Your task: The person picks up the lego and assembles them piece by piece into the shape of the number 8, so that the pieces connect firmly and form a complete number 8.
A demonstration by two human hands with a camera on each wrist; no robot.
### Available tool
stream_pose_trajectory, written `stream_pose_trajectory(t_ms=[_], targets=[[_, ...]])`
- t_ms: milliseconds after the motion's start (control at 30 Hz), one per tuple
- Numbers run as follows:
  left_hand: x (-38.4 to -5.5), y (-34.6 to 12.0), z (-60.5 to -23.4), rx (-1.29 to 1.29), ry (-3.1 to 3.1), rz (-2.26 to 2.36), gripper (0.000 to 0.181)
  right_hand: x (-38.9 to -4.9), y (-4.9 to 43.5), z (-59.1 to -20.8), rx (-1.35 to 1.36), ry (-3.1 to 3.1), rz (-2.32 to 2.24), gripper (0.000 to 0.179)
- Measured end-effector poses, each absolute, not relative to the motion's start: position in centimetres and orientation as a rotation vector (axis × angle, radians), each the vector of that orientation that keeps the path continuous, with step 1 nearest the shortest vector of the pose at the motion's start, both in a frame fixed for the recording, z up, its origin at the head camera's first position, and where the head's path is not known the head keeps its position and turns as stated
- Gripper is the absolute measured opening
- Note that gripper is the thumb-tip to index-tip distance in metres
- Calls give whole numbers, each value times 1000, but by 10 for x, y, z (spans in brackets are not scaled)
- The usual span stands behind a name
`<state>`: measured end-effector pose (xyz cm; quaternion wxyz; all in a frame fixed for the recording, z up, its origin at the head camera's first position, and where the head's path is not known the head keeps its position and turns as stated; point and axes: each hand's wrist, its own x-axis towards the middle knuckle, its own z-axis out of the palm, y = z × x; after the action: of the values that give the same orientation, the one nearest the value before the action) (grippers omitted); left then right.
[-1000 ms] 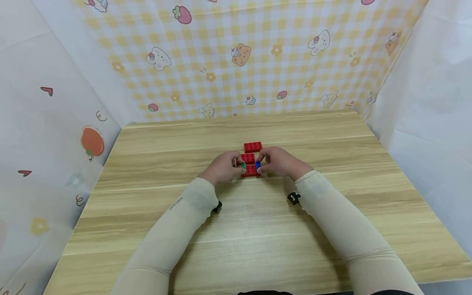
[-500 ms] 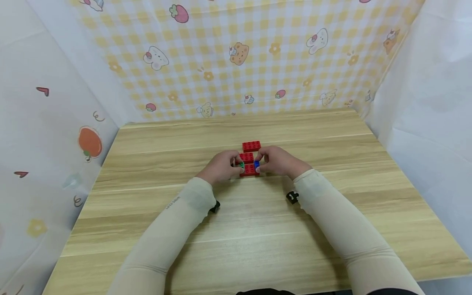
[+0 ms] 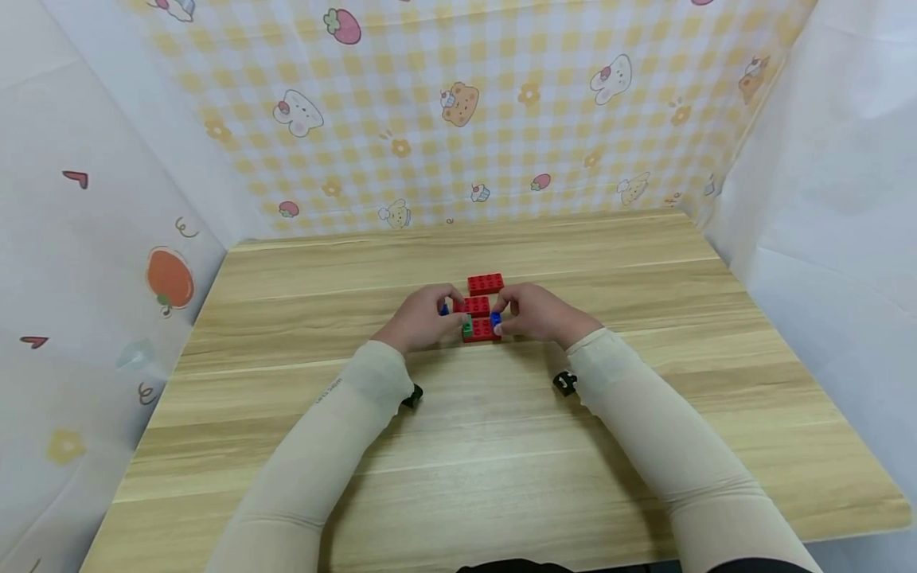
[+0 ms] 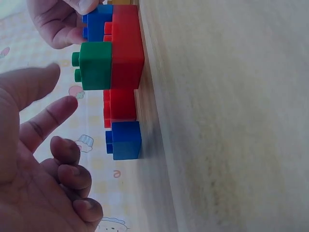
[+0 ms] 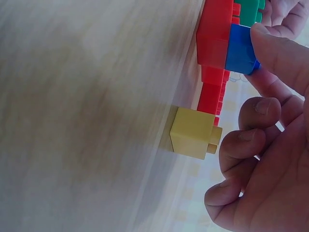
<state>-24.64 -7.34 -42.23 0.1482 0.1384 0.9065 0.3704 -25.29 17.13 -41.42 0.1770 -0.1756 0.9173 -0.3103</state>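
On the front red brick a green brick sits at the left end, studs up. A blue brick is at its right end, where my right hand pinches it between thumb and forefinger. My left hand is just left of the green brick, its thumb and forefinger apart and holding nothing; its other fingers are loosely bent. A second blue brick stands on the table by the left hand, partly covered by it in the head view.
Behind the front brick lie a middle red brick and a back red brick. A yellow brick stands near the right hand, hidden in the head view. The wooden table meets a checked cloth at the back.
My left thumb and forefinger have let go of the green brick and drawn back to the left, baring the second blue brick. The right hand still pinches its blue brick.
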Motion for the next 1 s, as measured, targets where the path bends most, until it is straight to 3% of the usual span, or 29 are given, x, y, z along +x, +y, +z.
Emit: stream_pose_trajectory(t_ms=[367, 1000], targets=[[-256, -71, -420, 343, 2672, 1025, 37, -254, 173, -409, -498, 2601, -892, 23], [-263, -65, -427, 145, 2647, 959, 36, -248, 172, -413, -446, 2574, -925, 21]])
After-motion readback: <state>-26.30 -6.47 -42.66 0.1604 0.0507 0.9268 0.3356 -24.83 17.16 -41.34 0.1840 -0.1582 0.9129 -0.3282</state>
